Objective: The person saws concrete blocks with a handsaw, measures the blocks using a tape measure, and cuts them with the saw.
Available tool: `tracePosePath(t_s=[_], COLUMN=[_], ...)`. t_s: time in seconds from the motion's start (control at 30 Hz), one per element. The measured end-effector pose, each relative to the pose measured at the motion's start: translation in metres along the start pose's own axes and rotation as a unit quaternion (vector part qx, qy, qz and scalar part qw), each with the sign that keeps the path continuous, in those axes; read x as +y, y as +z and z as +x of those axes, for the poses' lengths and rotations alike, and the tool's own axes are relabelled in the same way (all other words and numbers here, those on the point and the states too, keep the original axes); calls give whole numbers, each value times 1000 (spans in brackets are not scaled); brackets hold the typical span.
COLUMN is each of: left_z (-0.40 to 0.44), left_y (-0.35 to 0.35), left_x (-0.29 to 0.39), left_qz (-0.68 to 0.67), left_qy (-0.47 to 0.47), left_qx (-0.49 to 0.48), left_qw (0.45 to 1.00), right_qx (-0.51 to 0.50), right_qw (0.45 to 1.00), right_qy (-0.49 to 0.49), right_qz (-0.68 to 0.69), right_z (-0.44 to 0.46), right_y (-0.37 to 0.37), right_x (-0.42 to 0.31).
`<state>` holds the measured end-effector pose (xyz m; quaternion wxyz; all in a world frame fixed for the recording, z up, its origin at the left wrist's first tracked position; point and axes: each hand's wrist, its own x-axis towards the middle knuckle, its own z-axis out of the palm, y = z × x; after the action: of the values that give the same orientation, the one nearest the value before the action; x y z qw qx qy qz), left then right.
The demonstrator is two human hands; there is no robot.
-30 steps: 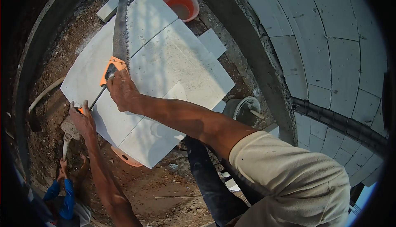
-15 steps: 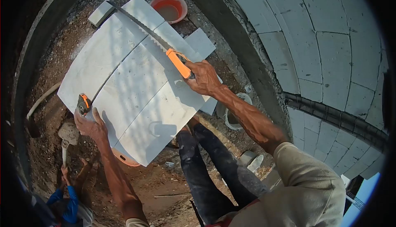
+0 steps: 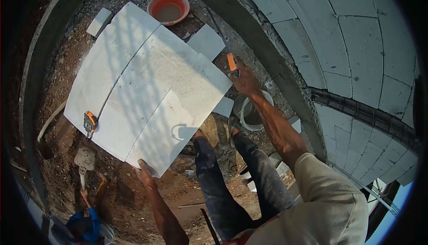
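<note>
White lightweight concrete blocks (image 3: 133,89) lie side by side as a flat surface in front of me. My left hand (image 3: 146,176) grips the near block (image 3: 156,142) at its lower corner, thumb on top and the other fingers hidden below. To the right, beyond the blocks' edge, my right hand (image 3: 244,79) is closed around the orange handle of a hand saw (image 3: 232,62). Its blade points up and away, seen nearly edge-on. A black and orange tape measure (image 3: 90,122) rests on the blocks' left corner, apart from both hands.
An orange basin (image 3: 168,8) of grey material stands behind the blocks. Block offcuts (image 3: 207,42) lie nearby. A bucket (image 3: 254,111) sits below my right hand. Block walling (image 3: 330,35) rises at right. At lower left, a co-worker (image 3: 84,222) holds a shovel (image 3: 84,160).
My right hand has carried the saw off the blocks to the right. My left hand has left the tape measure's side and moved right to the near block's corner. One foot has shifted.
</note>
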<state>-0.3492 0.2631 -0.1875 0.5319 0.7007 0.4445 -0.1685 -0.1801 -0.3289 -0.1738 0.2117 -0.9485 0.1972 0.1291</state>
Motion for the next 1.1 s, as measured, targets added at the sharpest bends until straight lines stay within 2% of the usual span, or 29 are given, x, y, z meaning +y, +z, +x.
tracePosePath(t_s=[0.03, 0.07, 0.1, 0.17, 0.2, 0.3, 0.4, 0.5, 0.6, 0.63, 0.7, 0.77, 0.87, 0.93, 0.97, 1.03, 1.07, 1.1], left_z=[6, 9, 11, 13, 12, 8, -7, -23, -49, -48, -45, -51, -71, -86, -100, -138, -163, -190], left_y=[5, 11, 20, 38, 41, 49, 64, 108, 146, 152, 160, 162, 152, 146, 145, 141, 139, 139], left_x=[0, 2, 2, 2, 3, 5, 2, 13, 50, 54, 58, 66, 76, 56, 46, 31, 33, 35], left_qz=[-29, -58, -55, -4, -4, -33, -104, 13, -115, -119, -15, -17, -20, 40, 39, 275, 273, 272], left_qy=[-43, -84, -84, -88, -86, -95, -61, -99, -32, -31, -45, -49, -48, 48, 55, 110, 118, 102], left_qx=[16, 33, 37, 134, 139, 135, 99, 193, 95, 98, 127, 133, 96, 50, 51, 101, 108, 58], left_qw=[999, 994, 994, 987, 987, 986, 988, 976, 988, 988, 991, 990, 994, 997, 996, 950, 949, 955], right_qx=[-3, -29, -54, -32, -6, -45, -25, -17, -2, 7, 26, -8, 19, 45, 66, 60, 47, 20], right_qw=[1000, 998, 994, 993, 992, 987, 988, 991, 996, 997, 996, 998, 998, 996, 993, 991, 989, 991], right_qy=[1, 48, 93, 101, 113, 128, 127, 121, 89, 74, 46, -4, -56, -72, -89, -97, -104, -66], right_qz=[3, 19, 35, 44, 48, 82, 80, 52, -22, -37, -68, -63, -29, 6, 36, 65, 90, 117], right_z=[1, 2, 4, -4, -9, -13, -6, 6, 14, 17, 24, 26, 28, 17, 7, -27, -50, -75], right_y=[8, 20, 31, 35, 32, 16, 13, -5, -26, -29, -35, -49, -70, -97, -117, -169, -198, -228], right_x=[3, 4, 5, -2, -6, -11, 8, 36, 72, 81, 97, 101, 102, 98, 93, 81, 72, 61])
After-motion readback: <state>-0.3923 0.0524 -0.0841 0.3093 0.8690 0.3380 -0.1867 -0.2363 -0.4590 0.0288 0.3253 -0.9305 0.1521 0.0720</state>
